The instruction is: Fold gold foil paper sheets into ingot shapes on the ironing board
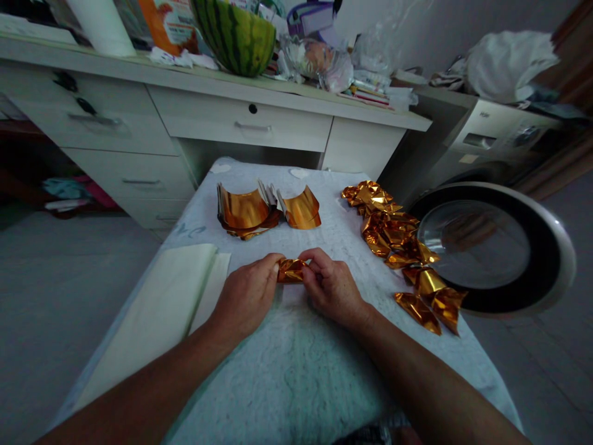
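Observation:
Between my two hands, over the middle of the cloth-covered table (296, 371), is a piece of gold foil paper (291, 271), partly folded and creased. My left hand (250, 290) is closed on its left end, thumb on top. On the right end, the fingers of my right hand (331, 284) pinch the foil. Just beyond my hands lie two stacks of curled gold foil sheets, a larger left stack (245, 210) and a smaller right stack (302, 209). To the right is a pile of folded gold foil pieces (391, 232), trailing toward the table's right edge.
Pale folded paper (157, 296) lies along the table's left side. Behind stands a white desk (222, 123) with drawers, a cut watermelon (236, 37) and clutter on top. At right, the open round door (491, 247) of a washing machine (486, 133) reaches the table's edge.

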`<state>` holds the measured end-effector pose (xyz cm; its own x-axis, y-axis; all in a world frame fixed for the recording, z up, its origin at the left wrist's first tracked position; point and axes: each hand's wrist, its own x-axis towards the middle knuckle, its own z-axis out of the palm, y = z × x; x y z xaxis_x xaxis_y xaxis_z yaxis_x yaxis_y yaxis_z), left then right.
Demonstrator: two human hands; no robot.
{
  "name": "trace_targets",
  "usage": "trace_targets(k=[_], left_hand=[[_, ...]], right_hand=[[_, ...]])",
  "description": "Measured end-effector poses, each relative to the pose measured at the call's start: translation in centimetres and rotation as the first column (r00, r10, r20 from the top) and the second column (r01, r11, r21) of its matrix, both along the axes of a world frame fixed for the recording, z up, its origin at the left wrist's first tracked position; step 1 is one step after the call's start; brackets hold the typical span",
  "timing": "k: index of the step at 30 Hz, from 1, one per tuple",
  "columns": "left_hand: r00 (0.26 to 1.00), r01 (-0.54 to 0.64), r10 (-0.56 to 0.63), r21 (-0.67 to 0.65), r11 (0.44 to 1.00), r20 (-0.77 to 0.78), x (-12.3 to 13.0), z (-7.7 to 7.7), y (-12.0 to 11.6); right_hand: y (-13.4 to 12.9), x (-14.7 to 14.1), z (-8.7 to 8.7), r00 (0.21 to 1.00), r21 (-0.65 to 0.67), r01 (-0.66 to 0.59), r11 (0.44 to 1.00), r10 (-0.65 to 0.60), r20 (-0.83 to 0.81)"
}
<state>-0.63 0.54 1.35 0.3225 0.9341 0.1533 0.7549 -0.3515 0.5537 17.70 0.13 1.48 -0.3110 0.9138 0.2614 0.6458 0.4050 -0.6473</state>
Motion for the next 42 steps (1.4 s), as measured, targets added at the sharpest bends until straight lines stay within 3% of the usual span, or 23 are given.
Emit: trace_targets(k=[7,18,24,30,38,42], left_hand=[[0.971,0.032,-0.02,-0.046,0.998,0.239,0.2,0.5,0.1],[0.999,-0.032,0.03,0.055,0.998,0.022,0.5,-0.7,0.0],[0.999,0.002,-0.003,0.02,1.0,0.051,0.4,-0.3,0.2],[0.991,0.073,-0.068,-0.035,0.997,0.116,0.5,0.2,0.0],[1.0,-0.028,0.028,-0.007,1.0,0.007,0.5,-0.1,0.1],[1.0,0.019,-0.018,0.003,1.0,-0.018,0.5,-0.2,0.1]], right_hand=[[0.3,0.3,0.0,0.999,-0.002,0.039,0.999,-0.039,-0.036],[-0.1,-0.2,0.0,0.999,-0.003,0.039,0.999,-0.039,0.013],[-0.2,-0.3,-0.1,1.0,0.008,0.006,1.0,-0.006,0.006],[0.1,0.0,-0.2,0.996,0.056,0.085,0.995,-0.087,0.028],[-0.1,-0.3,0.0,0.999,-0.005,0.017,1.0,-0.017,0.032],[0.0,-0.3,-0.3,0.998,0.013,0.05,0.999,-0.05,0.025]])
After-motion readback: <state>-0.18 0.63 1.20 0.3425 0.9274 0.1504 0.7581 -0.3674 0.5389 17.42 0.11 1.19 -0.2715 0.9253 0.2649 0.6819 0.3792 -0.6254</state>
